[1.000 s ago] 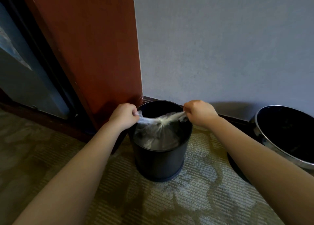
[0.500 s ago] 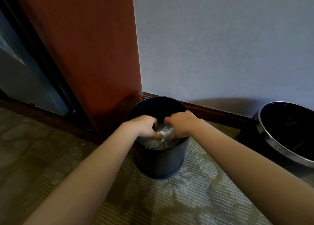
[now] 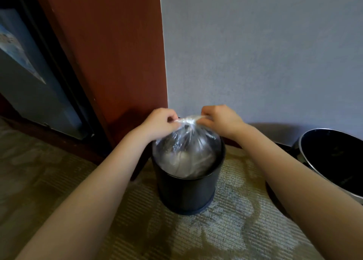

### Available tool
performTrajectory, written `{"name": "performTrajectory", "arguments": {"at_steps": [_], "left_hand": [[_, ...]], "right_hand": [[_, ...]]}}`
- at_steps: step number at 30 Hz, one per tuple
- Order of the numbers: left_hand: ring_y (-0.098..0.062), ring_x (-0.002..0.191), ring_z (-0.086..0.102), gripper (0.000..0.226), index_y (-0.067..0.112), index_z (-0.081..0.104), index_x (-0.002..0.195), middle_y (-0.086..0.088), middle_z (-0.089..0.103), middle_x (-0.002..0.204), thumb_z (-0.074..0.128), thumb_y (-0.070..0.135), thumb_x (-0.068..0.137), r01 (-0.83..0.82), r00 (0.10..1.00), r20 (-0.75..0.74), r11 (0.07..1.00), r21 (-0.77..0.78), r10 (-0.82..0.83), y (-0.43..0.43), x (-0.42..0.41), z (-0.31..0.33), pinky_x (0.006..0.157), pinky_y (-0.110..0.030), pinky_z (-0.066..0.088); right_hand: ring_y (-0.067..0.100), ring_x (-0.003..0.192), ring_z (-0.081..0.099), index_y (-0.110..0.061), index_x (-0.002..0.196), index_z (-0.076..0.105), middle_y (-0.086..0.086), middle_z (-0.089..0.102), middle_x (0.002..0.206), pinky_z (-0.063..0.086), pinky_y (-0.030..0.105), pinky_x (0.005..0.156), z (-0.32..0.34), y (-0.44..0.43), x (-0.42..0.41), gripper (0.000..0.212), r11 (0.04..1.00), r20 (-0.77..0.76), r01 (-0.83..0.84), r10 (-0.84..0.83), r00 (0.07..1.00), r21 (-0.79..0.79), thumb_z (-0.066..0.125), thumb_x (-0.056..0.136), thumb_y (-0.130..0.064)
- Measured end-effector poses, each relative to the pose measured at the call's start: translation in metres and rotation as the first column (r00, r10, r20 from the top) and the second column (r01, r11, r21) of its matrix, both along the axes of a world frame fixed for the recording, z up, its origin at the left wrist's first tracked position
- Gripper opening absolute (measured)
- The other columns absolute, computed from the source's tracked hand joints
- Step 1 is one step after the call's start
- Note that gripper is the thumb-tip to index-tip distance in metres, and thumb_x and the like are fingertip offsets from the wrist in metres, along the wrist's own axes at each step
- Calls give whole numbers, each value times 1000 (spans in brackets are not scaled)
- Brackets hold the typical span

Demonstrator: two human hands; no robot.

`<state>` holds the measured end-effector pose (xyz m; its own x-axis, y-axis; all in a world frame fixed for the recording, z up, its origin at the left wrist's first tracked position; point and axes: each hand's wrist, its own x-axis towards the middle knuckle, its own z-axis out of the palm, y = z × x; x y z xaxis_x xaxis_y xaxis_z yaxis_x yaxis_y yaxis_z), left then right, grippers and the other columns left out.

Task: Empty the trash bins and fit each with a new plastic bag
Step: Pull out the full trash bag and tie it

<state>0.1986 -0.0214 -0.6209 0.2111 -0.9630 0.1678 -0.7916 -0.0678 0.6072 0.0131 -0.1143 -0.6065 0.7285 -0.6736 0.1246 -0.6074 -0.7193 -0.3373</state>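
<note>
A small black round trash bin (image 3: 186,193) stands on the carpet in the corner. A clear plastic bag (image 3: 186,151) with pale trash inside bulges up out of its mouth. The bag's top is gathered into a twisted neck above the bin. My left hand (image 3: 161,122) pinches the left side of that neck. My right hand (image 3: 220,119) pinches the right side, close to the left hand. A second black bin with a shiny metal rim (image 3: 306,157) sits at the right edge, with no bag visible in it.
A grey wall (image 3: 255,53) rises right behind the bins, with a dark baseboard. A red-brown wooden panel (image 3: 110,53) and a dark door frame stand to the left. Patterned beige carpet (image 3: 216,230) covers the floor in front.
My hands went from pulling the bag's edges apart, to meeting low inside the bin, to lifting the gathered neck. The bag now stands up out of the bin.
</note>
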Motion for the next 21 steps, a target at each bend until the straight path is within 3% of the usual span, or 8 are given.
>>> {"name": "performTrajectory", "arguments": {"at_steps": [6, 10, 14, 18, 21], "left_hand": [[-16, 68, 50, 15, 13, 60, 70, -7, 59, 71, 61, 27, 70, -141, 955, -291, 954, -264, 61, 15, 4, 67, 66, -29, 40], [-13, 66, 49, 6, 19, 58, 67, -4, 57, 68, 60, 23, 71, -245, 936, -341, 855, -457, 86, 37, 0, 102, 65, -29, 40], [-8, 62, 48, 8, 18, 58, 68, 5, 55, 65, 59, 15, 75, -286, 935, -343, 766, -575, 91, 62, 3, 128, 60, -22, 40], [-7, 56, 41, 9, 3, 57, 73, 3, 49, 61, 56, 10, 79, -317, 933, -338, 728, -608, 124, 87, 18, 133, 54, -22, 35], [-8, 56, 41, 9, -2, 55, 71, -5, 47, 60, 54, 4, 78, -333, 940, -276, 725, -602, 203, 107, 34, 128, 53, -19, 34]], "right_hand": [[24, 72, 48, -8, 88, 59, -1, 52, 74, 40, 39, 66, 54, 18, 11, 26, 991, 436, 41, 20, 900, -131, 60, 94, -33], [21, 69, 46, -9, 85, 57, -5, 48, 69, 35, 37, 64, 81, 40, 24, 24, 985, 615, 56, 57, 787, -163, 62, 93, -31], [13, 63, 42, -17, 75, 50, -9, 44, 61, 34, 34, 60, 101, 65, 41, 23, 991, 735, 5, 98, 671, -136, 63, 92, -26], [5, 57, 40, -29, 65, 39, -10, 41, 54, 31, 20, 55, 104, 87, 64, 35, 993, 786, -90, 113, 608, -74, 63, 91, -25], [8, 60, 39, -23, 70, 45, -11, 43, 56, 34, 28, 59, 96, 100, 85, 26, 983, 785, -165, 160, 598, -75, 61, 90, -26]]}}
